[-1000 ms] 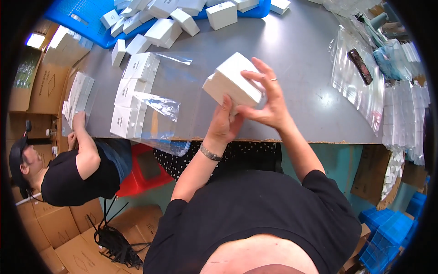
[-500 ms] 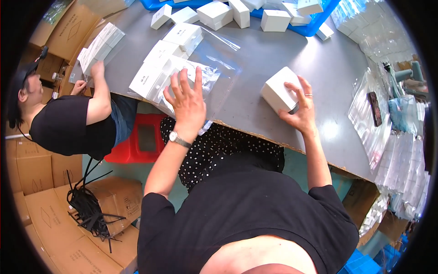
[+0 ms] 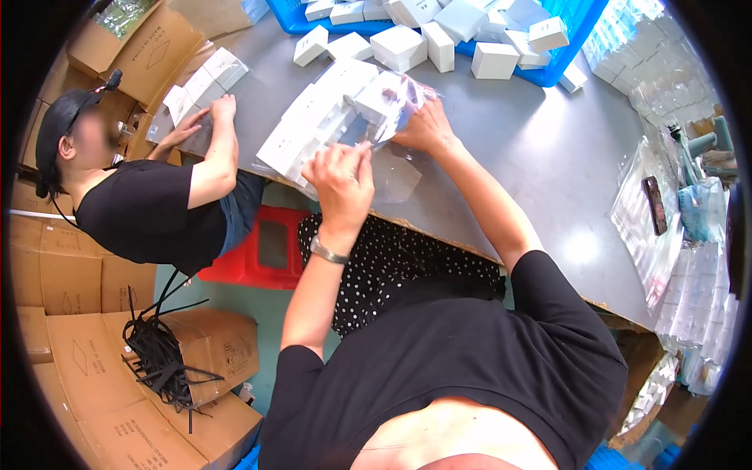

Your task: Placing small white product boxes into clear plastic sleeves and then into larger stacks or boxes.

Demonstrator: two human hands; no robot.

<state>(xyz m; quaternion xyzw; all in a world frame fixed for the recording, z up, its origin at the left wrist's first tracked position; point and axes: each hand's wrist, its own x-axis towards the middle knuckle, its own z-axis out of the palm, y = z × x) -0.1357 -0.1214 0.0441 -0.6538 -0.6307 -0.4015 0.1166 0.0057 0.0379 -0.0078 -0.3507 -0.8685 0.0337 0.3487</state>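
Observation:
A clear plastic bag [image 3: 362,131] lies on the grey table with a block of several small white boxes [image 3: 317,110] inside it. My left hand [image 3: 342,184] is closed at the bag's near edge, pinching the film. Over the bag's open right side reaches my right hand [image 3: 427,125], its fingers partly covered by shiny plastic. It grips a white box [image 3: 377,100] that sits at the bag's mouth, against the right side of the block. Glare on the film hides the exact finger contact.
A blue crate [image 3: 576,51] with many white boxes stands at the far edge, loose boxes before it. At the left a co-worker [image 3: 145,196] handles a row of boxes [image 3: 205,82]. Plastic sleeves and a phone [image 3: 655,205] lie at the right. Cartons [image 3: 86,368] fill the lower left.
My right hand has carried the white box leftward from the bare table to the bag. My left hand has gone from spread fingers to a pinch on the bag's edge.

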